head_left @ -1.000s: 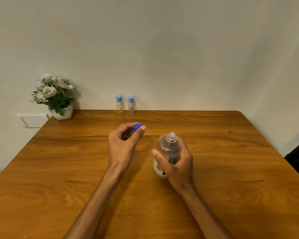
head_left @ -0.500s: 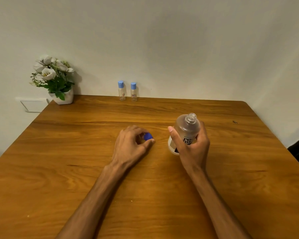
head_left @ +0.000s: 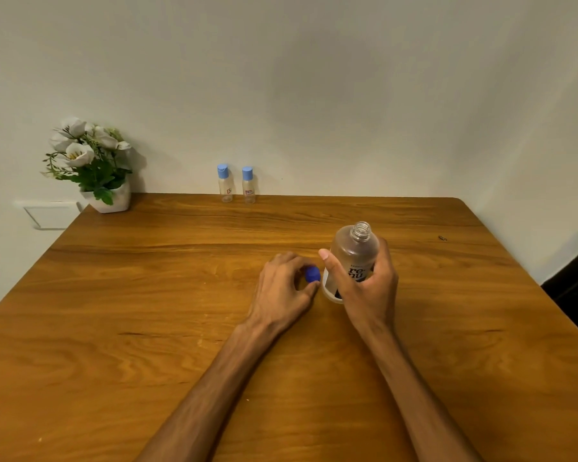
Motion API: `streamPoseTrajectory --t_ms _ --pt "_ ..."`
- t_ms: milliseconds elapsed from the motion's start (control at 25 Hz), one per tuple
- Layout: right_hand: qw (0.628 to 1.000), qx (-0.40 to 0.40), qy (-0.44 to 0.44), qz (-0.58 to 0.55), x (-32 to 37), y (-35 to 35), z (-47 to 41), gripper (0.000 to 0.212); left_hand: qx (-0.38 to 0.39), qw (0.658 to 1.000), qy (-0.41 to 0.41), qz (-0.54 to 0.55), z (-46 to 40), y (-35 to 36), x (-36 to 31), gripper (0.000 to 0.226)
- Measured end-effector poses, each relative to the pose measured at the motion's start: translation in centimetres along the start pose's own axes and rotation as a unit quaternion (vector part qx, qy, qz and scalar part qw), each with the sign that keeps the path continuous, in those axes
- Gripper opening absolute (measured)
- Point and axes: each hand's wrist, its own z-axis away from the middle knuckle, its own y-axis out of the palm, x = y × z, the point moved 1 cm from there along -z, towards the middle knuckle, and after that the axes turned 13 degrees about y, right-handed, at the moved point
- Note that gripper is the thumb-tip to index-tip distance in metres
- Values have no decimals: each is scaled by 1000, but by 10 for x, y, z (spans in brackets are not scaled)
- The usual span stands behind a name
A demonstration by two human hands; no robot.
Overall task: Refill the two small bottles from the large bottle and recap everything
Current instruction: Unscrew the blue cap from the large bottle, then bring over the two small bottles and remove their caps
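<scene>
**Big bottle open, cap down on the table**

Right of the table's middle, the right hand [head_left: 367, 288] has the large bottle [head_left: 352, 258] wrapped up, thumb across the front and fingers curled round the back. Its long axis runs bottom to neck, and it's tilted a little, with the open threaded neck pointing up and slightly away toward the wall. The base looks to be at or just above the wood, can't tell if it's actually touching. It's clear, slightly frosted plastic, round shoulders, with a white label and dark lettering partly hidden by the fingers.

Just to its left, the left hand [head_left: 286, 288] lies low over the table, back of the hand up, fingers curled with the thumb and fingertips pinching the dark blue cap [head_left: 312, 274]. The cap is small, round and ribbed-looking at the edge, down at table level and nearly touching the bottle's side. Both forearms come in from the bottom edge, angling toward each other.

At the far edge against the wall stand the two small bottles [head_left: 237, 185], upright side by side, clear plastic with light blue caps on and little red-marked labels.

The table [head_left: 147, 328] is glossy wood with strong grain and a rounded far-right corner. At its far-left corner sits a white pot of white flowers [head_left: 90, 161], and a white wall plate [head_left: 49, 215] is beside that.
</scene>
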Motion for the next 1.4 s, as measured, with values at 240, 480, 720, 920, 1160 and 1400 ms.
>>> streamPoseTrajectory --t_ms 240,480,720,920,1160,1400 --pt "1000 11 -9 14 -5 1 1 72 14 1000 -19 -8 -5 7 2 34" --pt "997 -55 -29 56 6 -13 8 90 4 995 -69 74 5 -6 -2 61" --pt "985 -37 -167 -39 65 6 71 6 -188 967 -129 114 29 -42 17 32" --pt "984 135 106 40 84 120 16 13 -287 921 -210 159 35 -69 54 24" --pt "965 34 179 189 45 222 -98 52 -345 890 -224 197 36 -66 70 23" --pt "965 -45 172 191 8 257 -121 35 -334 897 -210 199 35 -66 70 32"
